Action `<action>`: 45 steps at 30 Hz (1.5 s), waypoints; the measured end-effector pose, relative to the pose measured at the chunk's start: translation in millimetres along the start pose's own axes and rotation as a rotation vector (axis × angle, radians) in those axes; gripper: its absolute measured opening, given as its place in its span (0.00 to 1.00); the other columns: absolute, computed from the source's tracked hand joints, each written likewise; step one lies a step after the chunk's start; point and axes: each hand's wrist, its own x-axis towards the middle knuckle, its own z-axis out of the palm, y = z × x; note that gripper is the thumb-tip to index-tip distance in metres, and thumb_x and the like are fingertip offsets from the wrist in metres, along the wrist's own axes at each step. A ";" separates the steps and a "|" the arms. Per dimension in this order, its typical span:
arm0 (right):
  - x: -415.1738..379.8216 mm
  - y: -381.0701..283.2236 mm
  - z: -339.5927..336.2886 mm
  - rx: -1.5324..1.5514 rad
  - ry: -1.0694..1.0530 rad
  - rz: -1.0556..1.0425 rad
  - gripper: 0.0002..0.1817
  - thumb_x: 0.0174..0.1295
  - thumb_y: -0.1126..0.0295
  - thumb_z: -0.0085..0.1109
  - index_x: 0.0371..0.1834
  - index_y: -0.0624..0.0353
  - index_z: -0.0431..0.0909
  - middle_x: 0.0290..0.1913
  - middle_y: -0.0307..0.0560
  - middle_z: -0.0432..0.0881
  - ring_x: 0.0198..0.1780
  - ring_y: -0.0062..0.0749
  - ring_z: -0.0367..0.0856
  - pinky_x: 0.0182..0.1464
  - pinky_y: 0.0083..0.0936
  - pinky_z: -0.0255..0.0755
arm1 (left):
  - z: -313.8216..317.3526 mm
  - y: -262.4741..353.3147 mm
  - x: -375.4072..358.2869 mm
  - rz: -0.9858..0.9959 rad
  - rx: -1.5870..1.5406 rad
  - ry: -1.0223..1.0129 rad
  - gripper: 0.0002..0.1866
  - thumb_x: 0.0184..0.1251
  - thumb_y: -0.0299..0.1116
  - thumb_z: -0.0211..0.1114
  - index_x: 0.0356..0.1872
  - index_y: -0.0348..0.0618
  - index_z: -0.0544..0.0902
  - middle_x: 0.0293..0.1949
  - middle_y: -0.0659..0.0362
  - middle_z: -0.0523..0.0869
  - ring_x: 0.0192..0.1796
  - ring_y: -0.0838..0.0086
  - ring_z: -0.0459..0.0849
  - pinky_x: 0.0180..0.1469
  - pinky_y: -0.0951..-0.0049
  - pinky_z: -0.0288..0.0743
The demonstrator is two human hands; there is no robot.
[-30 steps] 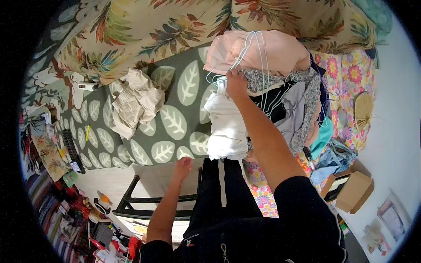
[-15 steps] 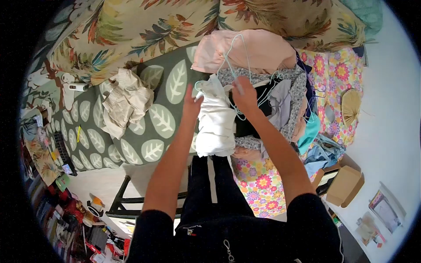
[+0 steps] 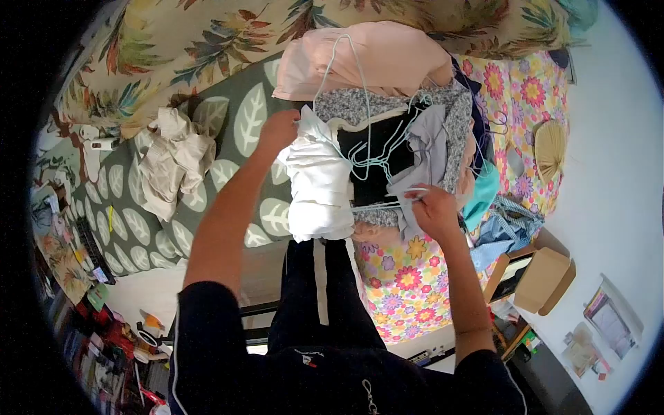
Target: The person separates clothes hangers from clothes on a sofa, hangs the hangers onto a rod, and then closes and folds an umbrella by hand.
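Observation:
A bunched white garment (image 3: 320,187) hangs down in front of me over the edge of the seat. My left hand (image 3: 280,131) is closed at its upper left corner, gripping the cloth. To the right, my right hand (image 3: 432,211) pinches a pale wire hanger (image 3: 377,206), whose thin bars run left toward the white garment. Several more pale hangers (image 3: 373,162) lie tangled on black cloth (image 3: 387,138). One pale hanger loop rises over the grey speckled fabric. A lilac-grey garment (image 3: 427,149) lies just beyond my right hand.
A peach garment (image 3: 366,59) lies against the patterned cushions behind the pile. Beige shorts (image 3: 176,162) rest on the leaf-print cover at left. Right of the pile are a hand fan (image 3: 551,152), blue denim (image 3: 508,228) and an open cardboard box (image 3: 546,280).
My right hand has moved right and toward me, now with a hanger in its fingers. My left hand has closed at the white garment's corner. The whole view has shifted slightly.

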 end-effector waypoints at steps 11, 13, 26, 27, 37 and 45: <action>81.6 -96.2 1.5 -0.105 -0.238 -0.342 0.15 0.44 0.70 0.53 0.39 0.56 0.75 0.25 0.46 0.75 0.28 0.42 0.75 0.31 0.36 0.69 | -158.4 140.9 -115.5 0.410 -0.114 -0.296 0.06 0.52 0.28 0.61 0.29 0.36 0.79 0.29 0.49 0.80 0.33 0.56 0.79 0.35 0.63 0.72; 64.8 -107.4 -2.7 -0.198 -0.128 -0.395 0.12 0.44 0.67 0.56 0.33 0.57 0.75 0.33 0.45 0.74 0.37 0.38 0.75 0.40 0.34 0.68 | -160.0 133.3 -124.2 0.315 -0.242 -0.324 0.06 0.51 0.28 0.62 0.27 0.36 0.78 0.27 0.51 0.80 0.29 0.61 0.78 0.32 0.66 0.70; -17.2 -114.7 91.7 0.291 -0.300 0.339 0.15 0.56 0.60 0.50 0.33 0.63 0.68 0.23 0.60 0.76 0.27 0.54 0.76 0.28 0.43 0.68 | -86.6 118.5 -260.4 -0.439 -1.330 -0.148 0.12 0.62 0.39 0.56 0.36 0.40 0.74 0.38 0.60 0.76 0.41 0.74 0.75 0.43 0.74 0.70; -23.9 -126.2 100.1 0.313 -0.258 0.369 0.13 0.54 0.64 0.51 0.33 0.63 0.67 0.23 0.61 0.77 0.28 0.56 0.77 0.30 0.43 0.70 | -63.5 132.3 -269.9 -0.504 -1.376 -0.190 0.19 0.62 0.46 0.56 0.43 0.38 0.73 0.42 0.57 0.76 0.45 0.72 0.75 0.48 0.72 0.69; -33.0 -130.6 117.3 0.476 -0.391 0.138 0.14 0.53 0.61 0.54 0.39 0.58 0.74 0.32 0.54 0.78 0.37 0.48 0.77 0.39 0.36 0.71 | -12.0 102.5 -280.8 -0.618 -1.891 0.162 0.15 0.63 0.42 0.54 0.36 0.38 0.74 0.34 0.55 0.80 0.40 0.70 0.78 0.46 0.71 0.70; 14.8 88.4 156.5 -0.197 0.111 0.371 0.34 0.47 0.73 0.58 0.61 0.57 0.57 0.41 0.61 0.72 0.40 0.52 0.73 0.41 0.41 0.69 | -40.6 84.8 -287.6 -0.640 -2.008 0.439 0.10 0.64 0.38 0.52 0.30 0.42 0.72 0.15 0.66 0.60 0.16 0.82 0.55 0.24 0.81 0.53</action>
